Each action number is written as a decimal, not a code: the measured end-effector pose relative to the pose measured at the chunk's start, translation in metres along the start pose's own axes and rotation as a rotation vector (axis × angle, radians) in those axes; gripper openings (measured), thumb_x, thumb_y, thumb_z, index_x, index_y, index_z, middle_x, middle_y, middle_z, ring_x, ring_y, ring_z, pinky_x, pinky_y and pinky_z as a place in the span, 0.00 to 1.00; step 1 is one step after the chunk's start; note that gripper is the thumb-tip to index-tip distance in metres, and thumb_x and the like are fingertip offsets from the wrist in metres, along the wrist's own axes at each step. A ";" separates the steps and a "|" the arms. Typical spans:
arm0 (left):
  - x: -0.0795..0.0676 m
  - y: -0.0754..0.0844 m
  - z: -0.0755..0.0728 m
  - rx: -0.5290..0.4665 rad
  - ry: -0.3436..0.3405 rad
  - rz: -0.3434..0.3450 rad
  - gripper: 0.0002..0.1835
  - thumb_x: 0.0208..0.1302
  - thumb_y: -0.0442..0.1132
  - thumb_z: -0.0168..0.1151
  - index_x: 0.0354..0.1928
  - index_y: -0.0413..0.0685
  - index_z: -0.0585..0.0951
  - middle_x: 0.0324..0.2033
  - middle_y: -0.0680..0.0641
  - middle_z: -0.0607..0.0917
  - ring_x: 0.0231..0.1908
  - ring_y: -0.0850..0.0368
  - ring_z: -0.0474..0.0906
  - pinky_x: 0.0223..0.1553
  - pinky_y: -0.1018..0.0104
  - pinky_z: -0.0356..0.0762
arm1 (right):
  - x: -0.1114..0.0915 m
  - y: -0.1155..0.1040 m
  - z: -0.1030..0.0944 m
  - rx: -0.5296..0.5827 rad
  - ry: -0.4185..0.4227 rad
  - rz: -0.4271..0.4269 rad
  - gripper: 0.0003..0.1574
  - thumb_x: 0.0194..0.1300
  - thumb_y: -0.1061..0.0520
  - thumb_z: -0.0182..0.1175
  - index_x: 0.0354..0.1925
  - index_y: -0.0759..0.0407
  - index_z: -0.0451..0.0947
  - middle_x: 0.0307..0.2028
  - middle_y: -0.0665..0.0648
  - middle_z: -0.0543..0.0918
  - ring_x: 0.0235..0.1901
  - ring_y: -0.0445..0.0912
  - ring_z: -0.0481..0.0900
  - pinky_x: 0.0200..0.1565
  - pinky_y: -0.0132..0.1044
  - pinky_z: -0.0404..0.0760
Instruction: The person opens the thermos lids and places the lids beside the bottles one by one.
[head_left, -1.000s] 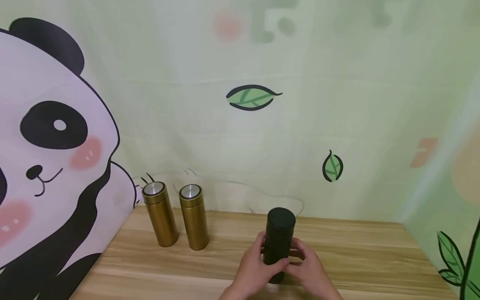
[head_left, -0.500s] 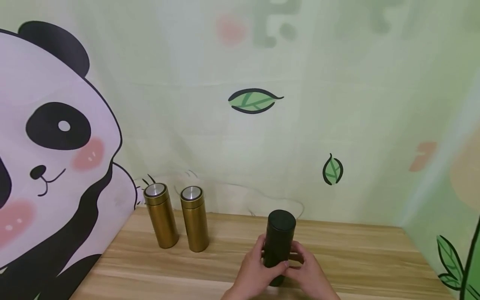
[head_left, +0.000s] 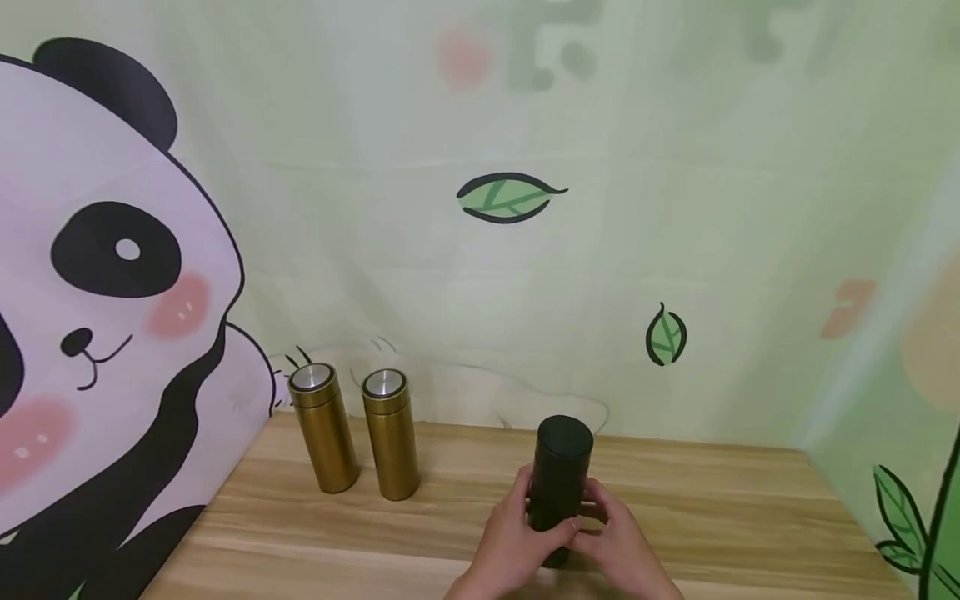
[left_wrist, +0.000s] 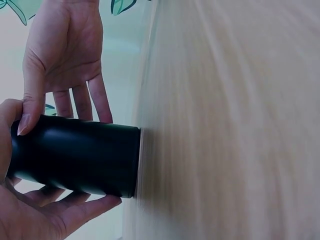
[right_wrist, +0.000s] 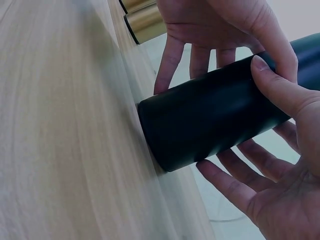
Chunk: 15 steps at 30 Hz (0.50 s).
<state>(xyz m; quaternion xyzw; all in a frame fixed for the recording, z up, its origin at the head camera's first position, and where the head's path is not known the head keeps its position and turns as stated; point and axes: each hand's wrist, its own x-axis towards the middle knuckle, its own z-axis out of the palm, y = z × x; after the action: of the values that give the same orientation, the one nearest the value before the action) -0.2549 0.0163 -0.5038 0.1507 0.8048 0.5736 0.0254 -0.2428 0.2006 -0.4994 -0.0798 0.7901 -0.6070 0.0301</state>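
Black bottle (head_left: 562,475) upright between both hands (head_left: 513,537) (head_left: 617,542)

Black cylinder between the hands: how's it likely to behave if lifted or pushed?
Probably stiff: the black cylinder shows no visible dent where the left hand and right hand hold it. Likely tippy if pushed near the top, being tall and narrow on the table. Its round wall suggests it could roll if laid down.
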 end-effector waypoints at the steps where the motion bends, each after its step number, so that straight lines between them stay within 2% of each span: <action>1: 0.000 0.000 0.001 -0.002 0.001 0.000 0.41 0.60 0.61 0.73 0.72 0.72 0.65 0.57 0.51 0.83 0.57 0.51 0.81 0.55 0.43 0.79 | 0.000 0.000 -0.001 -0.005 -0.004 -0.005 0.45 0.62 0.59 0.74 0.72 0.62 0.67 0.68 0.68 0.74 0.62 0.60 0.77 0.57 0.50 0.84; 6: 0.000 0.002 0.002 -0.003 0.013 0.011 0.43 0.59 0.60 0.74 0.74 0.69 0.64 0.60 0.49 0.83 0.60 0.49 0.80 0.58 0.41 0.78 | -0.002 -0.006 -0.006 -0.039 -0.055 -0.035 0.49 0.61 0.56 0.75 0.74 0.60 0.63 0.68 0.69 0.73 0.63 0.62 0.75 0.57 0.49 0.84; 11: 0.000 0.003 0.005 0.006 0.025 0.016 0.49 0.56 0.61 0.76 0.76 0.69 0.60 0.61 0.47 0.82 0.58 0.50 0.81 0.57 0.43 0.78 | -0.007 -0.013 -0.017 -0.034 -0.148 -0.031 0.62 0.58 0.55 0.78 0.80 0.55 0.52 0.71 0.71 0.67 0.67 0.65 0.72 0.58 0.46 0.82; 15: 0.000 0.005 0.006 0.012 0.033 0.021 0.50 0.55 0.60 0.78 0.76 0.67 0.59 0.61 0.46 0.82 0.56 0.50 0.82 0.56 0.45 0.79 | -0.010 -0.021 -0.026 -0.052 -0.194 -0.069 0.68 0.57 0.55 0.78 0.82 0.52 0.47 0.73 0.72 0.63 0.70 0.68 0.68 0.63 0.53 0.79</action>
<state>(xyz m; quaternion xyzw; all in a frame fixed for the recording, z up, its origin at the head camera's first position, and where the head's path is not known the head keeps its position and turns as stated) -0.2526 0.0234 -0.5012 0.1496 0.8070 0.5713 0.0053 -0.2352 0.2222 -0.4731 -0.1660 0.7957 -0.5765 0.0835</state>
